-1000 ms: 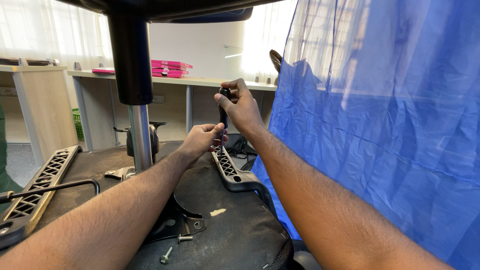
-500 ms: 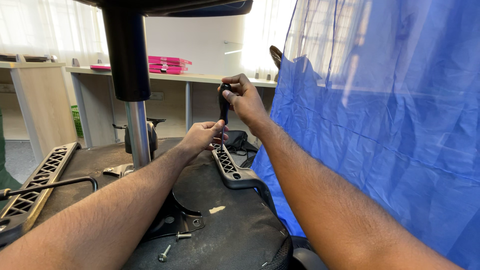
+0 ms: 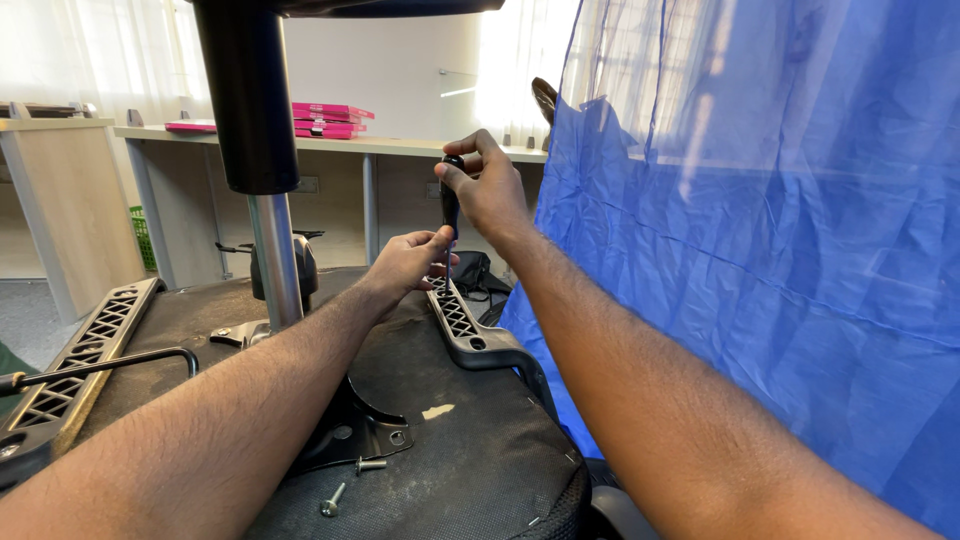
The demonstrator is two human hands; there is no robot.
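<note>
- Nearest the camera, two loose screws (image 3: pixel 348 482) lie on the black underside of an upturned chair seat (image 3: pixel 470 470), beside a black metal bracket (image 3: pixel 355 432) fixed to it.
- A pale scrap (image 3: pixel 437 411) lies on the seat just beyond the bracket.
- At the left edge, a slotted grey armrest (image 3: pixel 75 365) lies along the seat, with a bent black rod (image 3: pixel 110 362) across it.
- A second grey armrest (image 3: pixel 470 335) with a slotted top sits at the seat's right edge, against a blue sheet (image 3: pixel 760 260) that hangs on the right.
- The left hand (image 3: pixel 405 265) rests at the far end of that armrest, fingers pinched around the lower shaft of a screwdriver (image 3: pixel 450 210).
- The right hand (image 3: pixel 485 185) is closed around the screwdriver's black handle, holding the tool upright above the armrest.
- A silver post in a black sleeve (image 3: pixel 258 150) rises from the seat to the left of the hands.
- Farthest back, pink boxes (image 3: pixel 325 118) are stacked on a long desk (image 3: pixel 330 148) under bright windows.
</note>
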